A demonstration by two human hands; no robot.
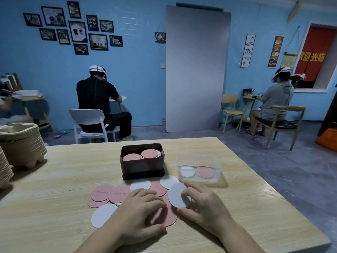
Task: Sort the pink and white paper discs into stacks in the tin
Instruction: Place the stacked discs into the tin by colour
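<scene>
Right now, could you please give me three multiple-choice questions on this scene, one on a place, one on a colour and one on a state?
1. The clear plastic box stands where from the dark rectangular metal tin? A) to its left B) to its right C) on top of it
2. What colour is the round paper disc that the right hand pinches? A) white B) pink C) blue
3. The tin is: A) lidded B) open and bare C) open, with discs stacked inside
Answers: B, the box sits right of the tin; A, the held disc is white; C, two pink-topped stacks show inside.
</scene>
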